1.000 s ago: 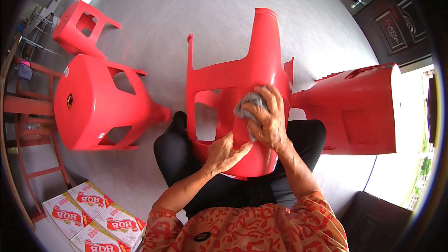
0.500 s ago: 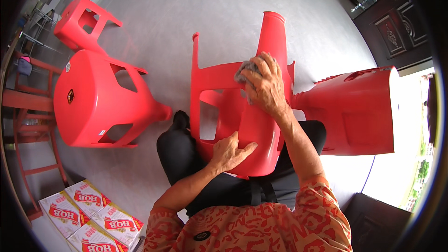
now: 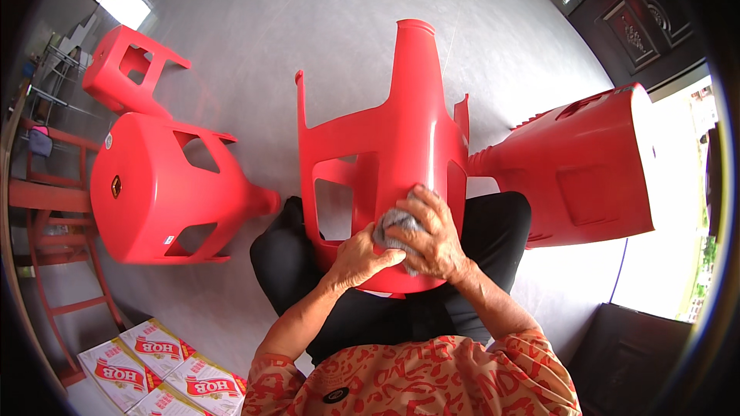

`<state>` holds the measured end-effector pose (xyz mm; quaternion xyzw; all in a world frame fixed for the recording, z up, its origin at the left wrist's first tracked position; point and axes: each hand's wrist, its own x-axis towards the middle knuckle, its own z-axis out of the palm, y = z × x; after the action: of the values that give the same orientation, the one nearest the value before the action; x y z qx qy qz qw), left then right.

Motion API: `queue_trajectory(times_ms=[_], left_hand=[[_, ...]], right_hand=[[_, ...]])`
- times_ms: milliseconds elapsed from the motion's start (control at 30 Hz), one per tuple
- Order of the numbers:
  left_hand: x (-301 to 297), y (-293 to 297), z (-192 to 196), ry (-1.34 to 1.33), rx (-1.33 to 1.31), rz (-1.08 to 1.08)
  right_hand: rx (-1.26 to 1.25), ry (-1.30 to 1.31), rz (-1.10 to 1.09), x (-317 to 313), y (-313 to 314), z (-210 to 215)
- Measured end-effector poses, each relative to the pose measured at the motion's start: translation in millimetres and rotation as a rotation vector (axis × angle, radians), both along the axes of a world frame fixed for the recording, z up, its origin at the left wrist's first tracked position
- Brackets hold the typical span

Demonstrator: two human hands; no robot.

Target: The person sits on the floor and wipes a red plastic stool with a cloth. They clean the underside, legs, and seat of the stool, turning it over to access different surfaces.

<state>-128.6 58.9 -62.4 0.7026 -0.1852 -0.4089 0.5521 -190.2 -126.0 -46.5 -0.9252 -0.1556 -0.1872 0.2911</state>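
Note:
A red plastic stool (image 3: 412, 139) lies tipped between my knees, its legs pointing away from me and its seat end close to my lap. My right hand (image 3: 438, 240) is closed on a crumpled grey cloth (image 3: 398, 225) and presses it against the stool's side, low near the seat end. Just left of the cloth, my left hand (image 3: 356, 259) grips the stool beside its side opening, thumb pointing right toward the cloth. The left fingertips are partly hidden near the cloth.
Two red stools, a large one (image 3: 146, 189) and a farther one (image 3: 127, 69), lie on their sides at left. A tipped red stool or stack (image 3: 578, 169) is at right. Printed cartons (image 3: 166, 374), a reddish chair frame (image 3: 69, 243) and a dark carved door (image 3: 636, 31) surround the area.
My right hand has drawn the cloth down along the stool from the leg's base toward the seat end, close to my left hand. The stool's legs have shifted slightly left.

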Motion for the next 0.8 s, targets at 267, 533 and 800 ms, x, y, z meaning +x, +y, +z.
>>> queue_trajectory(times_ms=[267, 533, 800], left_hand=[[-3, -6, -3, -0.052, 0.084, 0.088], [-8, 4, -11, -0.683, 0.437, 0.012], [-13, -1, -18, -0.321, 0.133, 0.349]], right_hand=[[0.224, -0.049, -0.316, 89, -48, -19], [0.541, 0.067, -0.681, 100, -74, -57], [0.327, 0.151, -0.443, -19, -2, -28]])
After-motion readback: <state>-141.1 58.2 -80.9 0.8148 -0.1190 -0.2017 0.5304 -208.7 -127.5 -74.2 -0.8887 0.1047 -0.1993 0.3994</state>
